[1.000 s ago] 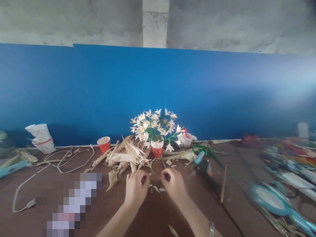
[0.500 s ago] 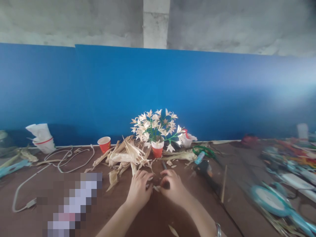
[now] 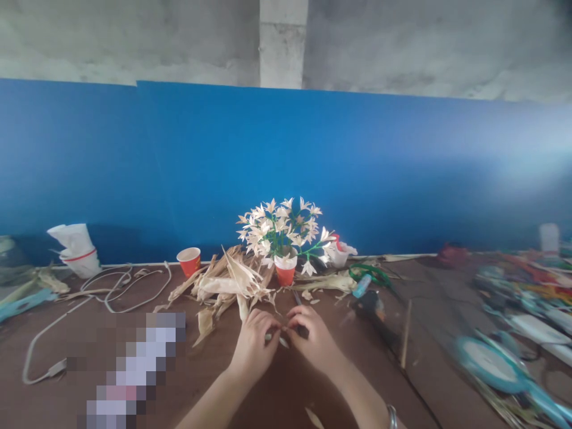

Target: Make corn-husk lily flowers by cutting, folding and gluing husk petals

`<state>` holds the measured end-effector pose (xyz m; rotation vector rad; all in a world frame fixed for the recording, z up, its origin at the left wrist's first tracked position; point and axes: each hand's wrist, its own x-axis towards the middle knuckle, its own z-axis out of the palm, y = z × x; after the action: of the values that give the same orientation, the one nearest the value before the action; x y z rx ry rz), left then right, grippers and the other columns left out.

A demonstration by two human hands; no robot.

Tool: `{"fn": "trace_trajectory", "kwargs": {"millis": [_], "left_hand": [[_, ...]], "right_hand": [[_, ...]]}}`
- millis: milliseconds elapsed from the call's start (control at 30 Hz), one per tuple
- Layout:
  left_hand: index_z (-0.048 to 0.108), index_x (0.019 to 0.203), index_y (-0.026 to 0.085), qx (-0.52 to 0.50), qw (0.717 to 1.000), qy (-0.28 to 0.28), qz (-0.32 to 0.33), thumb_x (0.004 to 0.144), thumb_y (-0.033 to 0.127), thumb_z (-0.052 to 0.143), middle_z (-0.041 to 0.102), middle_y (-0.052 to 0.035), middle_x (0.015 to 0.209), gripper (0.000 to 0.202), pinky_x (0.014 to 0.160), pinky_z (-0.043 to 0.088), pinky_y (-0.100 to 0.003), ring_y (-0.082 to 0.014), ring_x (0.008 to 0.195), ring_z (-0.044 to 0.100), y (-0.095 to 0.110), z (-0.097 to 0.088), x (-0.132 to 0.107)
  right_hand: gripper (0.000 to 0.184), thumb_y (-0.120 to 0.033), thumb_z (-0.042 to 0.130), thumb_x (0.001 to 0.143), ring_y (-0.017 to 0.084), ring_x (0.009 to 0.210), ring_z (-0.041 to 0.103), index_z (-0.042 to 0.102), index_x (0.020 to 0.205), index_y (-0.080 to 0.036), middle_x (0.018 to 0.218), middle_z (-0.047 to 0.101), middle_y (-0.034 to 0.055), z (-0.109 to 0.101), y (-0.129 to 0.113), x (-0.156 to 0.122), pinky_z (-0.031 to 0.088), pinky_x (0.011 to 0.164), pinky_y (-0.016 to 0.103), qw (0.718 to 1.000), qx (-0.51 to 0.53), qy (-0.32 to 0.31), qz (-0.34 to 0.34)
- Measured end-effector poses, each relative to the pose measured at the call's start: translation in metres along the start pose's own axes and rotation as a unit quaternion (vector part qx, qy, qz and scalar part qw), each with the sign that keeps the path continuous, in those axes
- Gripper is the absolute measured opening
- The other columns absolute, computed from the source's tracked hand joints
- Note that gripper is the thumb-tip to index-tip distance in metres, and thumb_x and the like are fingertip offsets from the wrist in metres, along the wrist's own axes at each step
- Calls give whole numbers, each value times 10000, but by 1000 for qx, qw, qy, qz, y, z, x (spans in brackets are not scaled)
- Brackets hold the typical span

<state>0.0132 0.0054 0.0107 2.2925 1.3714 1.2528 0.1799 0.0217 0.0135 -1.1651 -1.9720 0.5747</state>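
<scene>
My left hand and my right hand meet fingertip to fingertip over the table, thumbs and forefingers pinched. A small pale husk petal shows inside the curl of my left hand. Just below the joined fingertips is another pale petal; whether it is held or lies on the table I cannot tell. What my right fingertips pinch is hidden. Behind the hands stands a red and white paper cup with white husk flowers on green stems. Dried corn husks are heaped to its left.
Left are another paper cup, a white cable and a white bin with a bag. A dark tool, a thin stick and a teal ribbon spool lie right. One loose petal lies near the front.
My hands have drawn together, and their fingertips now meet where a gap was. The petal that stuck up at my left fingertips no longer shows there.
</scene>
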Motion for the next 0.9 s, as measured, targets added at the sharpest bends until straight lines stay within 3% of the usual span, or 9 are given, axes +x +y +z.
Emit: {"fn": "trace_trajectory", "kwargs": {"millis": [400, 667, 800, 900], "left_hand": [[587, 695, 187, 58, 997, -44, 0, 766, 126, 526, 618, -34, 719, 112, 691, 398, -333, -207, 751, 532, 2, 2, -1], [570, 683, 187, 103, 993, -57, 1, 751, 106, 530, 610, -20, 724, 113, 725, 365, -330, -198, 766, 521, 4, -2, 0], [560, 645, 188, 125, 992, -29, -24, 754, 135, 531, 609, -16, 687, 124, 703, 338, -323, -195, 743, 530, 9, 0, 0], [558, 619, 188, 141, 988, 9, -69, 767, 181, 527, 609, -13, 650, 151, 686, 317, -324, -194, 717, 542, 15, 3, 0]], "right_hand": [[74, -143, 562, 762, 170, 830, 510, 556, 715, -199, 801, 582, -4, -2, -9, -2, 313, 734, 291, 990, -128, -21, -53], [52, -151, 539, 789, 175, 843, 480, 545, 808, -198, 844, 571, 10, -3, -13, -3, 287, 740, 295, 979, -181, -10, -90], [133, -140, 537, 784, 158, 769, 469, 488, 666, -178, 721, 539, -8, 3, -15, -2, 272, 713, 291, 978, -188, 17, -91], [131, -126, 541, 764, 160, 760, 464, 479, 661, -177, 716, 529, -7, 9, -17, -2, 266, 712, 295, 977, -189, 52, -80]]}}
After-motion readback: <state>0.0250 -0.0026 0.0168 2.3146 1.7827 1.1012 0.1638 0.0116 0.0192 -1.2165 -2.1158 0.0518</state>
